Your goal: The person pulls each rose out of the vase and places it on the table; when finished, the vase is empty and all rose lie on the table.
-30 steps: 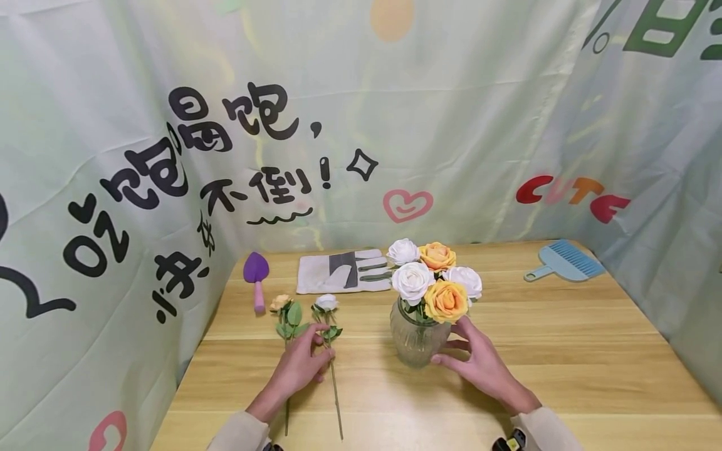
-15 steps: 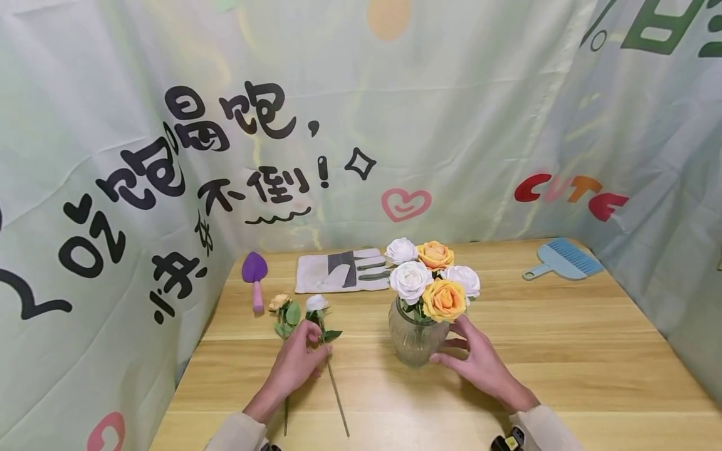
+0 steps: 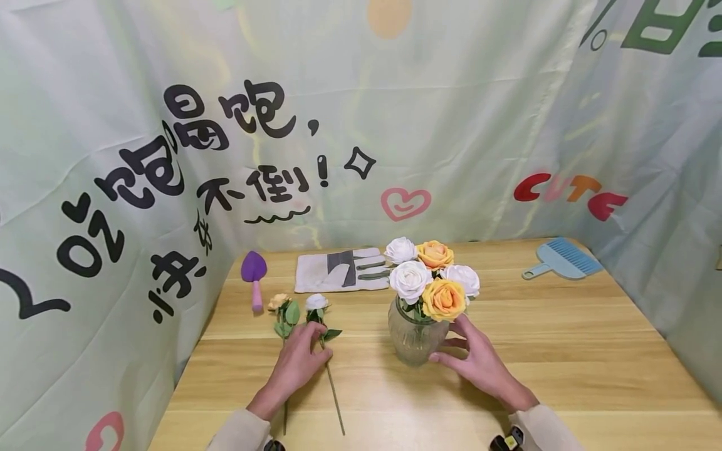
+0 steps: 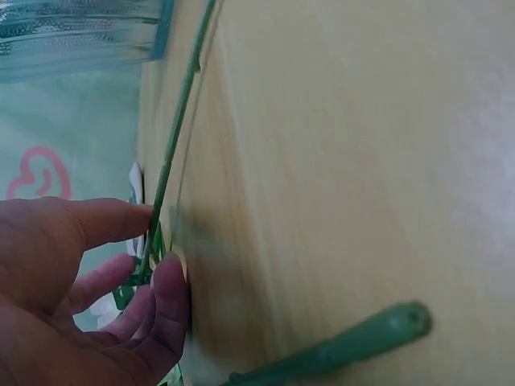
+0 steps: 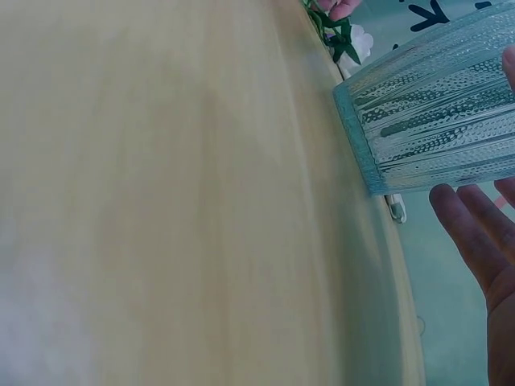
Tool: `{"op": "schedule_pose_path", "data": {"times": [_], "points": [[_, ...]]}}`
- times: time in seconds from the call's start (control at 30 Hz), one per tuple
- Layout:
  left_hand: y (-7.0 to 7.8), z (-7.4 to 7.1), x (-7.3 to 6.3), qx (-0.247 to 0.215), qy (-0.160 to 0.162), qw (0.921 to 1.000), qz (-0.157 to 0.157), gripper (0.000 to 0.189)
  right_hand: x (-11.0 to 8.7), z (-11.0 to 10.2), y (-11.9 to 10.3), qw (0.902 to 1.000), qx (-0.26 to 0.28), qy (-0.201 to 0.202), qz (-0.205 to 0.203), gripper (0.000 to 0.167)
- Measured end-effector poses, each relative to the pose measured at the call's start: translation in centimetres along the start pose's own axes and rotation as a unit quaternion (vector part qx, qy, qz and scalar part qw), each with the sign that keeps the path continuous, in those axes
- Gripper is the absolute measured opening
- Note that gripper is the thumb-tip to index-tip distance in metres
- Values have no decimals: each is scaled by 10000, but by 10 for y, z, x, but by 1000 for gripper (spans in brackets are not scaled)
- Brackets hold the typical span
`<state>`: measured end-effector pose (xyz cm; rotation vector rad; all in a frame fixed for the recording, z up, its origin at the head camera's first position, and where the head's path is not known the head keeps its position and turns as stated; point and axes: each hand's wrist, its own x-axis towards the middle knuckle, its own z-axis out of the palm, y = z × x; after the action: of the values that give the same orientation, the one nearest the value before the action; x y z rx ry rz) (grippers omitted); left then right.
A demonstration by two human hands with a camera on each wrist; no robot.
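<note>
My left hand point(image 3: 299, 360) pinches the thin green stem of a white rose point(image 3: 317, 302), which lies slantwise on the table. In the left wrist view the stem point(image 4: 173, 145) passes between thumb and curled fingers. Beside it lies an orange rose point(image 3: 279, 302), its stem partly behind my hand. At the middle stands an upright ribbed glass vase point(image 3: 414, 338) with several white and orange roses point(image 3: 444, 300). My right hand point(image 3: 479, 360) holds the vase's right side, thumb in front and fingers toward the back. The right wrist view shows the vase point(image 5: 434, 112) beside the fingertips.
A purple trowel point(image 3: 255, 272) with a pink handle lies at the back left. Pale work gloves point(image 3: 321, 275) lie behind the vase. A light blue dustpan-like tool point(image 3: 564, 260) rests at the back right. A printed curtain point(image 3: 479, 125) surrounds the wooden table point(image 3: 564, 351).
The white rose's head has shifted slightly left and its stem has tilted, with my left hand on it. My right hand and the vase have stayed in place.
</note>
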<state>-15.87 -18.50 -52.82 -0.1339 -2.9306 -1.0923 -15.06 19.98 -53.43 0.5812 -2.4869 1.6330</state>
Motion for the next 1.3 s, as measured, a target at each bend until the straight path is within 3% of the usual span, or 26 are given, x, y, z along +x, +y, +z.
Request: {"op": "schedule_pose_path", "data": {"times": [0.3,0.5,0.63,0.77,1.07,1.2,1.3], "points": [[-1,-4,-3,21,-348,9992,185,31,0,0,1,10000,-2,-25,23,90],[-1,-7,-4,-265,-443,9986,-57,33,-1,-1,2,10000,-10,5,4,90],[-1,-11,-3,-412,-348,9982,-252,32,0,-1,1,10000,11,0,28,89],[4,-18,1,-447,-129,9987,-211,26,0,-1,1,10000,17,-10,14,89],[36,-28,18,-991,442,9925,561,23,1,-1,0,10000,-1,-19,-33,90],[60,-25,27,-1523,400,9788,1312,24,1,-1,0,10000,-14,8,-89,92],[77,-21,33,-1973,248,9608,1931,23,0,-1,0,9999,-21,11,-138,93]]}}
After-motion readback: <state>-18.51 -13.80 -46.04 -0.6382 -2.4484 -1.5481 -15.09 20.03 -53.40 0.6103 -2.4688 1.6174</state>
